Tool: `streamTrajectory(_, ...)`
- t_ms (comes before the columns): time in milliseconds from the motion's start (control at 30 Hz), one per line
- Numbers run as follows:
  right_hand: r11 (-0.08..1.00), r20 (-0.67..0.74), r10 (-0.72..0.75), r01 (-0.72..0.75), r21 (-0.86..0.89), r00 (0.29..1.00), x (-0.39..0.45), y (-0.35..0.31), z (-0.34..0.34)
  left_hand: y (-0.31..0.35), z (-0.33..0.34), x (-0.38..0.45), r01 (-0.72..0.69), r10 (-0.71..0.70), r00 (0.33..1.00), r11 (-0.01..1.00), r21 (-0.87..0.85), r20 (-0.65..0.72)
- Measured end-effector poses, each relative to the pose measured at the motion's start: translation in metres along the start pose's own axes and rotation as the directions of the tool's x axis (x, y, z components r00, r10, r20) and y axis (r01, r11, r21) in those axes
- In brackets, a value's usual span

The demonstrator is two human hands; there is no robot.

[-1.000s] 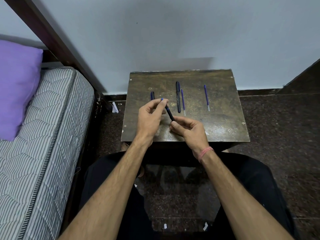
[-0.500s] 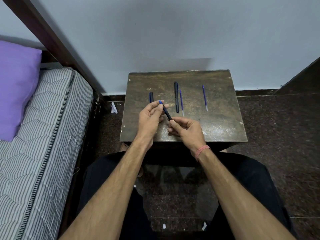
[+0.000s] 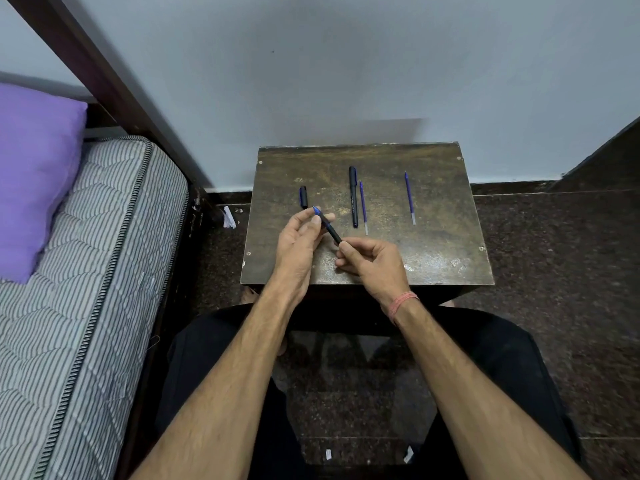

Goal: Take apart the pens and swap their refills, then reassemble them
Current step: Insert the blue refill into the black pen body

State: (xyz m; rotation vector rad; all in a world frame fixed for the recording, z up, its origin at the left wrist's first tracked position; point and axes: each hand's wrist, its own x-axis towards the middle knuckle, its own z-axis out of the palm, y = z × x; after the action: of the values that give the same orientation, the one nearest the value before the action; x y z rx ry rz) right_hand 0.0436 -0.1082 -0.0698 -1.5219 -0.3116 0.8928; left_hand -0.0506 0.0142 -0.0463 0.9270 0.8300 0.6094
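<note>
Both hands hold one black pen barrel [image 3: 331,231] with a blue tip, slanted over the small dark wooden table [image 3: 433,258]. My left hand [image 3: 300,242] pinches its blue end with thumb and fingertips. My right hand [image 3: 372,263] grips its lower end. A black pen cap [image 3: 303,197] lies on the table just beyond my left hand. A second black pen [image 3: 353,196] lies lengthwise at the table's middle, with a blue refill [image 3: 363,206] right beside it. Another blue refill [image 3: 409,197] lies apart to the right.
A striped mattress [image 3: 86,271] with a purple pillow [image 3: 31,174] stands at the left, behind a dark bed frame post [image 3: 114,84]. A pale wall rises behind the table. Dark speckled floor surrounds it, with small paper scraps [image 3: 228,216] lying on it.
Both hands with the pen barrel have stayed at nearly the same place over the table; my left fingers have shifted slightly on the blue end. The parts on the table have not moved.
</note>
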Motion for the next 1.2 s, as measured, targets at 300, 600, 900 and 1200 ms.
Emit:
streamTrajectory(300,1.000,0.008,-0.005,0.005,-0.023,1.000,-0.004,-0.005,0.003,-0.007,0.003,0.005,0.016,-0.021,0.998,0.996,-0.082,-0.060)
streamTrajectory(600,0.999,0.015,0.026,-0.026,-0.019,1.000,-0.005,-0.009,0.005,-0.008,0.003,0.004,0.002,-0.004,0.999,0.998,-0.066,-0.034)
streamTrajectory(900,0.996,0.027,0.033,-0.030,-0.081,0.999,-0.003,-0.008,0.003,-0.008,0.003,0.009,0.032,-0.037,0.997,0.997,-0.064,-0.073)
streamTrajectory(1200,0.994,0.039,0.013,-0.008,-0.112,0.999,-0.006,-0.013,0.005,-0.010,0.009,0.006,0.007,-0.017,0.993,0.997,-0.079,-0.118)
